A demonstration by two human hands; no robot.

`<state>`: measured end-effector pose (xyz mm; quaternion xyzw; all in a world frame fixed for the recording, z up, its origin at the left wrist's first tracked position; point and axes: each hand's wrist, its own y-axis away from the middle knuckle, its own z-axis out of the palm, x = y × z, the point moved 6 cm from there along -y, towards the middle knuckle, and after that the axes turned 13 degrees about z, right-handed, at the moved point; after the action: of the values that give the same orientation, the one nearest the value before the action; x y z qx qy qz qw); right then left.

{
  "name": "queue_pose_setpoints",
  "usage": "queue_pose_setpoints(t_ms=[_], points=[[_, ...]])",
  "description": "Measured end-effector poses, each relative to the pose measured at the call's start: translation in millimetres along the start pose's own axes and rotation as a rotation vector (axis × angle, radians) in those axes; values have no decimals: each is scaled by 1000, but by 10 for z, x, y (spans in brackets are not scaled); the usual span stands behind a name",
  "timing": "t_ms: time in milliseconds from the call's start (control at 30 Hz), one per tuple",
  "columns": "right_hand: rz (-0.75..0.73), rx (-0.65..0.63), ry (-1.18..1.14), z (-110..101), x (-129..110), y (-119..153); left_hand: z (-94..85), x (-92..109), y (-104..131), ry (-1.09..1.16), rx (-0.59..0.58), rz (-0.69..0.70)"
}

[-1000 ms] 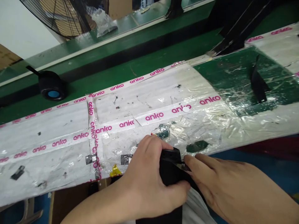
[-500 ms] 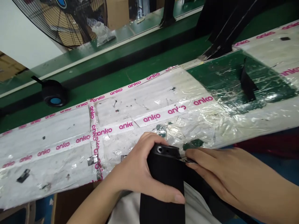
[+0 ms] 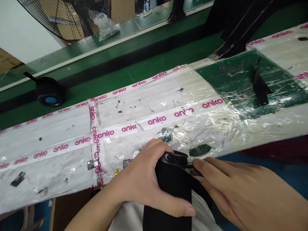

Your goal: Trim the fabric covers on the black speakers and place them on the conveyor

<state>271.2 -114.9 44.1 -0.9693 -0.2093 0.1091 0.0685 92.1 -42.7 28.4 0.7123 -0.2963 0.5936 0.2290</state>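
Note:
A black fabric-covered body with a hard plastic end stands upright at the table's near edge, over my lap. My left hand is wrapped round it from the left, thumb across the front. Two round holes, one larger, show in the plastic end. At that end's right side, my right hand has its fingers pinched together on a thin dark piece with a metallic glint. What this piece is, I cannot make out. A wide black strap runs down to the right, beneath my right hand.
The table is covered in wrinkled plastic and pink-lettered tape. Behind it runs a green belt bearing a round black item with a blue disc. A black strip lies at right. Beyond are a fan and a dark post.
The view has shifted slightly. The plastic end is tilted a little more towards me, showing more of its rim. Both hands keep their places at the black body.

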Motion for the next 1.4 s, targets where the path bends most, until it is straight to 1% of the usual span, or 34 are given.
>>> queue_pose_setpoints(t_ms=[167, 267, 500, 667, 833, 933, 1100, 1200, 1300, 1400], points=[[118, -7, -64, 127, 75, 147, 2, -28, 16, -12, -10, 15], [137, -27, -85, 178, 76, 189, -7, -54, 11, -7, -19, 4], [134, -49, -92, 203, 70, 202, -19, -61, -2, -2, -18, 8], [121, -19, -88, 192, 49, 210, -16, -58, 0, -9, -16, 30], [97, 5, -97, 125, 13, 124, -20, -68, 0, -2, -20, 26], [83, -19, -99, 81, 14, 66, -21, -64, 0, -11, -29, 26], [174, -29, -28, 47, 65, 6, -30, -73, -4, -5, -42, 62], [191, -52, -8, 62, 48, -13, -33, -71, -11, -8, -57, 92], [175, -69, 6, 59, 6, -23, -28, -41, -25, -26, -61, 95], [118, -70, 19, 21, -46, -37, -16, -4, -39, -50, -52, 62]])
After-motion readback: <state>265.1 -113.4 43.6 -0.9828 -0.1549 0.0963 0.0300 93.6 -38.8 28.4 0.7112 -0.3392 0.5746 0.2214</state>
